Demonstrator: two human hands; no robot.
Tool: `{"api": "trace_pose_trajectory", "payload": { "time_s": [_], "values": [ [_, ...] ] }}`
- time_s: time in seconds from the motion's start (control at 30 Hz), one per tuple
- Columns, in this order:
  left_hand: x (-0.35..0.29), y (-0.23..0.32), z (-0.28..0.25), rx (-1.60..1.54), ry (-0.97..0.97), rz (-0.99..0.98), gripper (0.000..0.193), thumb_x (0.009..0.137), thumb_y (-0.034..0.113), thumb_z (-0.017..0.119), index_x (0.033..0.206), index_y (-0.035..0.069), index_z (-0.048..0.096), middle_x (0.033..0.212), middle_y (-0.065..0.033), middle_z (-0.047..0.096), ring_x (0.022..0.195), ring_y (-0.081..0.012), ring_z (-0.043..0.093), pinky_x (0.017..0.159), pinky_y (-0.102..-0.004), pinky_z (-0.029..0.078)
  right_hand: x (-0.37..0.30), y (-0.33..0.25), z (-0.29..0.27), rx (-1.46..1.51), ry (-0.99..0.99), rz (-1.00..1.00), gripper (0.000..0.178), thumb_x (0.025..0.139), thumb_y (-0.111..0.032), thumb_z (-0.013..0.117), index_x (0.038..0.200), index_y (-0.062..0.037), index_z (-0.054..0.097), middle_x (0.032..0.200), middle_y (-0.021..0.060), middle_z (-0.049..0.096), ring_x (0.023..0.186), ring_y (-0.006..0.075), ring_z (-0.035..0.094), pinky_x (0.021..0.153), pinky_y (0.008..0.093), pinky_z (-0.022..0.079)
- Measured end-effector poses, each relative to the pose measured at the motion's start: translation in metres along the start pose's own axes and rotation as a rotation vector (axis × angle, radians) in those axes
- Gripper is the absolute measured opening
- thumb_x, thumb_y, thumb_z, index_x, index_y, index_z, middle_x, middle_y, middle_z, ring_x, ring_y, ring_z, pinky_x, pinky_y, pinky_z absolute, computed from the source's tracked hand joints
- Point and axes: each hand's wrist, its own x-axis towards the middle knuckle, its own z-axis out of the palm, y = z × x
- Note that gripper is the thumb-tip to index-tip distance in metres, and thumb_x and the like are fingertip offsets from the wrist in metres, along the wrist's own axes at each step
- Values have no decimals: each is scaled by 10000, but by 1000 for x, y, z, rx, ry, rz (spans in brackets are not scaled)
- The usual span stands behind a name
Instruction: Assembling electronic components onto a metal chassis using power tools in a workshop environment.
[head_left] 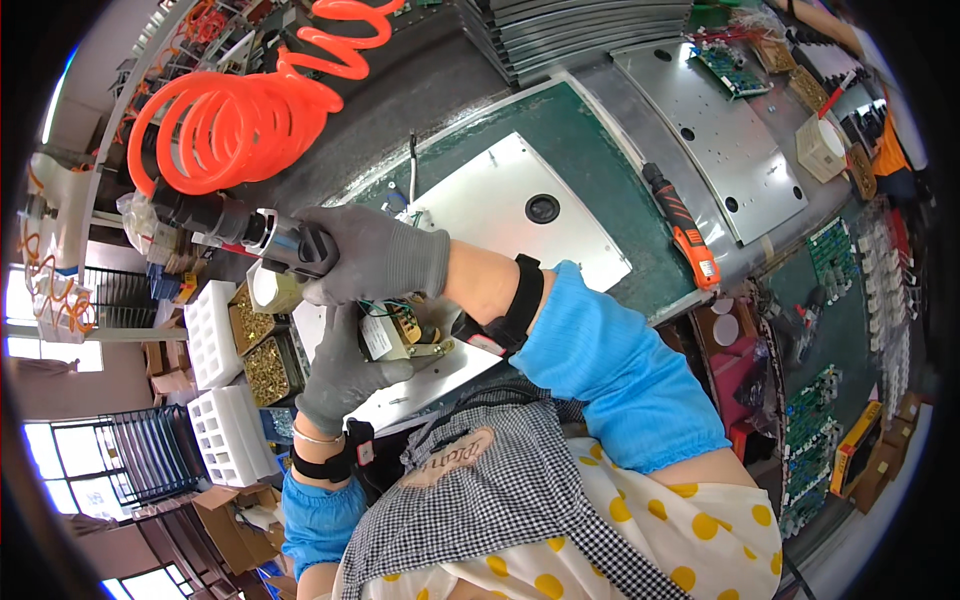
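My right hand [385, 255], in a grey glove, is closed round a black power screwdriver [295, 245]. A red coiled air hose [235, 130] hangs by the tool's rear end. Below it my left hand [345, 380], also gloved, grips the side of an electrical part with a white label [378, 333], its thumb along the near edge. Yellow and dark pieces and thin wires show on that part. It sits on a pale metal panel [490, 205] with a round black grommet [542, 208]. The tool's tip is hidden behind my hands.
An orange and black cordless screwdriver [683, 228] lies right of the panel on the green mat [600, 130]. Another metal plate [705, 130] lies beyond it. To the left are bins of small brass-coloured parts [268, 370] and white foam trays [230, 435]. Stacked metal sheets [590, 35] stand at the back.
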Motion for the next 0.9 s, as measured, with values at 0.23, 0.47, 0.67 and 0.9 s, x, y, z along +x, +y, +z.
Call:
{"api": "trace_pose_trajectory", "payload": {
  "time_s": [0.23, 0.47, 0.67, 0.9],
  "values": [
    [-1, -1, 1, -158, -24, -19, 1094, 533, 521, 894, 1348, -10, 394, 1269, -138, 449, 1170, -254, 487, 997, -377, 421, 9, 4, -7, 108, -246, -49, 390, 674, -207, 747, 1013, -52, 635, 890, 87, 681, 822, 171, 644, 766, 312, 510],
    [-2, -4, -1, 26, -16, -25, 1126, 532, 499, 905, 1363, -32, 361, 1255, -134, 450, 1157, -243, 491, 998, -364, 422, 16, 11, -5, 99, -233, -34, 391, 666, -204, 741, 1012, -64, 627, 855, 75, 668, 813, 185, 639, 759, 326, 510],
    [-4, -1, 0, -276, -66, -102, 1165, 547, 423, 925, 1411, -11, 274, 1293, -112, 446, 1170, -224, 486, 1001, -357, 431, 13, 15, 6, 82, -205, -108, 418, 666, -203, 742, 1036, -49, 623, 862, 63, 672, 822, 181, 643, 770, 323, 508],
    [-11, 3, -4, -136, -35, -80, 1160, 580, 420, 906, 1445, 9, 251, 1327, -128, 446, 1216, -231, 462, 1018, -359, 407, 9, 9, 6, 84, -110, -20, 443, 681, -182, 730, 1088, -50, 613, 859, 46, 675, 805, 150, 644, 760, 299, 511]
  ]
}}
